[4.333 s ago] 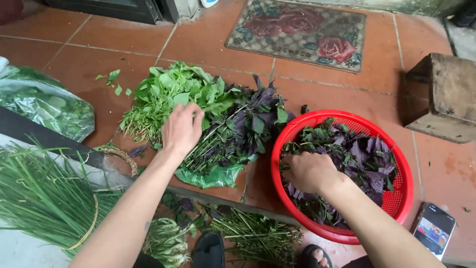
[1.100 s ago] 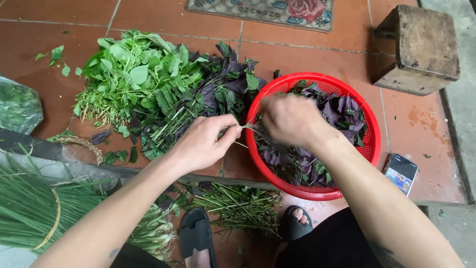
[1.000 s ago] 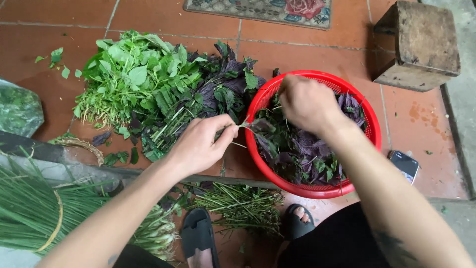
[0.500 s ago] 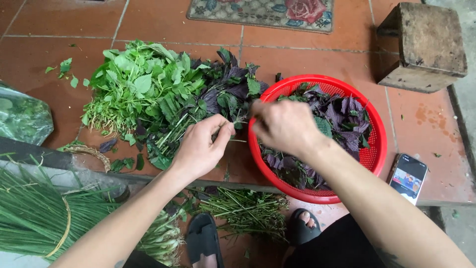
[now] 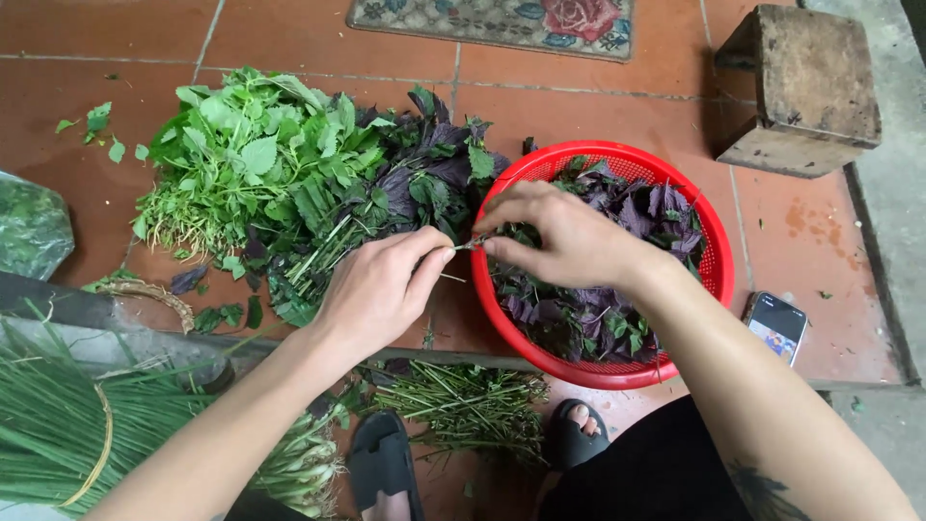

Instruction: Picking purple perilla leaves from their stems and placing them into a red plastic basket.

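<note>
The left hand (image 5: 378, 289) and the right hand (image 5: 567, 239) meet over the near-left rim of the red basket (image 5: 719, 280), each with fingertips pinched together on 1 thin herb stem (image 5: 467, 245) stretched between them; the stem sits just above the basket's edge, beside the pile of purple perilla (image 5: 424, 188) on the tiled floor; judging by how things lie, the plucking looks partly done: 1 basket already holds a good layer of picked purple leaves (image 5: 617, 318), 1 heap of bare stems (image 5: 463, 396) lies near the feet, yet the purple pile and 1 large heap of green leafy herbs (image 5: 251, 154) remain unpicked; also visible are 1 tied bundle of green chives (image 5: 58, 444) at lower left, 1 phone (image 5: 775, 326) right of the basket, 1 wooden stool (image 5: 805, 87), 1 floral mat (image 5: 492, 19), and 2 dark sandals (image 5: 381, 463).
</note>
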